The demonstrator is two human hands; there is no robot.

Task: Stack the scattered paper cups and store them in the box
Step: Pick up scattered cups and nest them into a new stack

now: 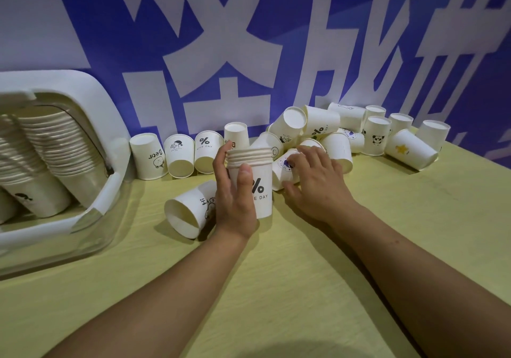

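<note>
My left hand [233,191] grips an upright stack of several white paper cups [261,180], the outer one printed "% NICE DAY", standing on the table. My right hand [315,180] closes over a tipped cup with a blue round print [280,171] just right of the stack. Many loose white cups [370,136] lie scattered along the wall behind. One cup [188,211] lies on its side left of my left hand. The white box [91,103] at the left holds long stacks of cups [55,147].
The yellow-green table [304,274] runs up to a blue wall banner with large white characters [221,39]. A row of cups [177,153] lines the wall between the box and the pile.
</note>
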